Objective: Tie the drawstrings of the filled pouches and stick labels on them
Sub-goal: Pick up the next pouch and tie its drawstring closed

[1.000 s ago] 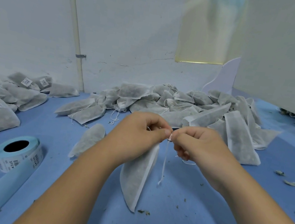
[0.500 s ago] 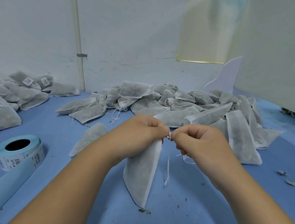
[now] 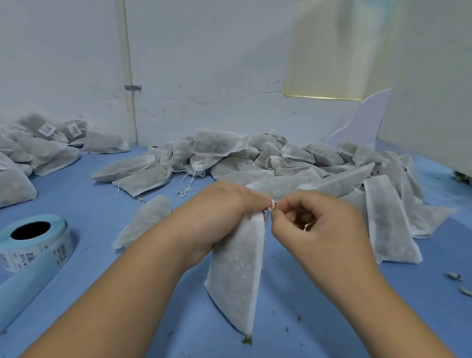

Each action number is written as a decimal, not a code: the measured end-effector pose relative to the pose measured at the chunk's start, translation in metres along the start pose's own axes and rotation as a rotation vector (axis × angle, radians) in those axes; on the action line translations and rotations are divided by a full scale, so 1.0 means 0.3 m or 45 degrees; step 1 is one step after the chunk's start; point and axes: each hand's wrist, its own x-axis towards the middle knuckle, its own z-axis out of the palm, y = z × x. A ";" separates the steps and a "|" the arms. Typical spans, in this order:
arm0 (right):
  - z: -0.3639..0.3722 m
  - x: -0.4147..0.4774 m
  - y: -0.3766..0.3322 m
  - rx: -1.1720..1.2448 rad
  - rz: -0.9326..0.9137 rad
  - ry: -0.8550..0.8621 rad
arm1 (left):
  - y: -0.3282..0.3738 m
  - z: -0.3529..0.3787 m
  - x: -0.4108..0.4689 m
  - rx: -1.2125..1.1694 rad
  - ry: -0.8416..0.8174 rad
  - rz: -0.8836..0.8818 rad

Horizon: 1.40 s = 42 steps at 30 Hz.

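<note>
A filled white pouch (image 3: 240, 268) hangs upright in the middle, its lower corner just above the blue table. My left hand (image 3: 220, 210) grips its gathered neck. My right hand (image 3: 318, 227) pinches the white drawstring (image 3: 270, 206) right at the neck, fingers curled, touching the left hand's fingertips. The string's loose end is wound up and hidden in the fingers. A roll of labels (image 3: 37, 241) on blue backing lies at the lower left, its strip trailing toward me.
A heap of untied pouches (image 3: 307, 172) lies behind my hands against the white wall. Labelled pouches (image 3: 4, 158) are piled at the left. One single pouch (image 3: 148, 220) lies just left of my left wrist. Herb crumbs dot the blue table (image 3: 357, 340).
The string end that hung down below my hands has been drawn up and no longer dangles. The pouch has swung a little to the right and hangs straighter.
</note>
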 end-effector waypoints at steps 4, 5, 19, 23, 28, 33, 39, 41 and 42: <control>-0.004 -0.003 0.002 0.040 0.035 0.012 | 0.001 -0.002 -0.001 0.050 0.025 0.004; -0.004 -0.002 0.004 0.046 0.054 0.012 | 0.001 -0.002 -0.003 0.069 0.022 0.012; -0.052 0.036 0.032 0.629 0.460 -0.085 | -0.009 -0.019 -0.009 0.307 0.013 0.153; -0.062 0.041 0.026 0.922 0.497 -0.167 | -0.014 -0.021 -0.005 0.321 0.023 0.181; -0.046 0.039 0.017 1.357 0.553 -0.189 | -0.016 -0.023 -0.004 0.299 -0.038 0.217; -0.030 0.033 0.011 1.691 0.688 -0.254 | -0.013 -0.020 -0.005 0.279 -0.074 0.276; -0.051 0.032 0.005 1.683 0.776 -0.547 | -0.006 -0.035 0.010 0.334 0.133 0.382; -0.057 0.036 0.009 1.654 0.847 -0.595 | -0.010 -0.031 0.016 0.415 0.164 0.429; -0.058 0.038 0.011 1.646 0.879 -0.600 | -0.014 -0.025 0.017 0.463 0.167 0.445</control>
